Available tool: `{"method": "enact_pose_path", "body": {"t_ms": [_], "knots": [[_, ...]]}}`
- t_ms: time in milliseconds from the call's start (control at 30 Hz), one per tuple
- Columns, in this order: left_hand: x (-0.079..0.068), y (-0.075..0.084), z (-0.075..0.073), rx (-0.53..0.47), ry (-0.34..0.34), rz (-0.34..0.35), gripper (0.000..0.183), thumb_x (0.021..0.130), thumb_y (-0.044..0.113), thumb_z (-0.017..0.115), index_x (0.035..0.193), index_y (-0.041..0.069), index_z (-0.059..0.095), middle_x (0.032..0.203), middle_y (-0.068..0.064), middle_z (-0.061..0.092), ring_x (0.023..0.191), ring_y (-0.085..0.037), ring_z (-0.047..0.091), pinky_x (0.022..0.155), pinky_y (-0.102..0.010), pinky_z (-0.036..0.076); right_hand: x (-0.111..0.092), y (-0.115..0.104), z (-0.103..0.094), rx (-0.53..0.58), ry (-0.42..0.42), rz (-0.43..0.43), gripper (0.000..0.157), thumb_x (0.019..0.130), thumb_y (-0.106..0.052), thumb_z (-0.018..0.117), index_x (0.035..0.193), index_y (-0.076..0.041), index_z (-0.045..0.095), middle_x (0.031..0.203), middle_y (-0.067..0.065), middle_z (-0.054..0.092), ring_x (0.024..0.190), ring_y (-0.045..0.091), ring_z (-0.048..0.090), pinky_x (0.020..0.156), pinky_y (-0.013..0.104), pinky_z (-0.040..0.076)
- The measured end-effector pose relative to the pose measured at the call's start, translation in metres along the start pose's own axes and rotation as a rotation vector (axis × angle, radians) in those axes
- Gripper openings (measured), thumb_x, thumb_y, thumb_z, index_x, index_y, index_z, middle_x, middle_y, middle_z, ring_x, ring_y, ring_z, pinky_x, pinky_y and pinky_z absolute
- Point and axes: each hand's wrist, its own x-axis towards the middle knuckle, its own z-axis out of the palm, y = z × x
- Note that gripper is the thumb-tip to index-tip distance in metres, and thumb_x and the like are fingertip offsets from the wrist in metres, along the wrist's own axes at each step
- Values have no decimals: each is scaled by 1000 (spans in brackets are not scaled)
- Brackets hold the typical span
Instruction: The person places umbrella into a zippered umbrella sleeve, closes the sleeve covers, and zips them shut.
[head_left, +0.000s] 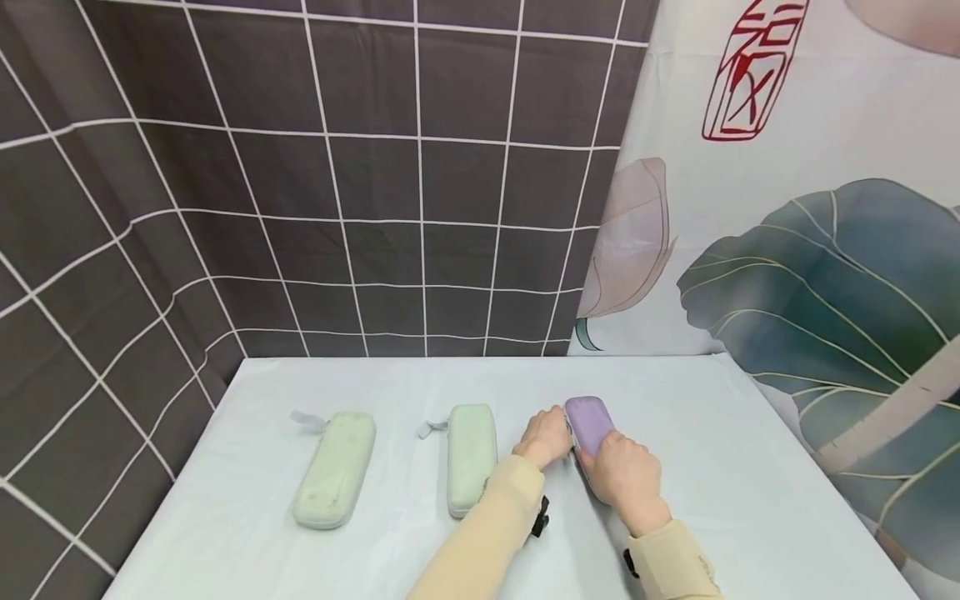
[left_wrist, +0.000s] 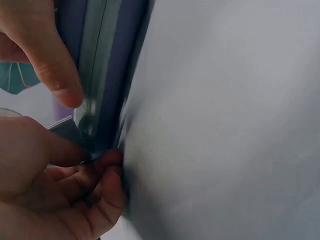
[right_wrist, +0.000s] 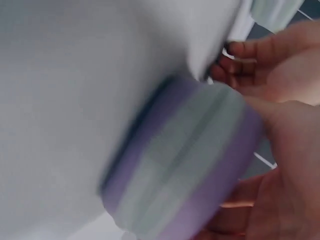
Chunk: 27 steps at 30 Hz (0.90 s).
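A purple zip case [head_left: 588, 418] lies on the white table at the right of the head view. My right hand [head_left: 624, 475] grips its near end and right side. In the right wrist view the case's end shows a pale green zip band [right_wrist: 185, 150] between purple shells. Beside the case's left edge is my left hand [head_left: 546, 435], its thumb and fingers pinching a grey pull tab [left_wrist: 67, 130] next to the zip. The left wrist view shows the zip line [left_wrist: 95, 65] running up the case's side, with the right thumb [left_wrist: 62, 82] close by.
Two pale green zip cases, one at the far left [head_left: 335, 471] and one in the middle [head_left: 472, 458], lie on the white table [head_left: 390, 550]. Each has a grey strap at its far left end. The left forearm passes close to the middle case. Printed cloths hang behind the table.
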Motion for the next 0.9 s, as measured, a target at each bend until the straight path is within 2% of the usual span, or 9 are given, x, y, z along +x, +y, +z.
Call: {"method": "enact_pose_path", "body": {"t_ms": [100,200,267,367,500,700,900], "knots": [[-4,-2,-2,-7,-11,1,12,92,7,54,82,5,60,59,-2,46,48,-13,41,44,-25,34,2,4,-8,41,-120,35,54,87,-40,69,91,13,57,70,22,60,59,35,60,49,49,47],[-11,-4,-8,-2,2,25,17,91,6,53,74,8,56,59,-1,45,50,-14,41,45,-26,35,2,9,-15,52,-175,33,51,88,-40,67,92,10,58,73,22,61,61,35,60,50,49,46],[-17,-6,-12,-9,20,45,15,92,7,52,78,8,57,63,-2,49,53,-14,44,47,-27,37,1,12,-19,63,-188,18,49,89,-39,67,93,9,59,75,22,62,62,35,61,51,50,46],[-29,-9,-18,-45,63,94,13,95,10,52,92,5,63,75,-4,60,61,-13,51,54,-26,43,0,17,-24,96,-192,-1,46,90,-38,66,97,7,60,80,22,63,67,37,62,52,51,46],[-48,-12,-26,-113,123,152,18,96,10,53,106,2,66,89,-6,67,69,-11,57,62,-25,47,0,20,-30,152,-203,-25,46,91,-38,64,108,5,61,91,23,65,77,39,64,57,54,47],[-74,-23,-47,-145,221,196,19,97,11,53,109,5,67,100,-5,68,88,-17,64,77,-30,51,3,24,-39,206,-219,-97,58,92,-36,64,127,10,55,116,33,59,106,49,57,79,63,46],[-89,-44,-74,-114,229,199,23,100,18,52,117,9,64,118,-7,65,112,-25,59,94,-41,46,8,20,-46,265,-224,-146,61,96,-36,59,132,13,49,131,41,45,118,58,44,92,67,37]]}}
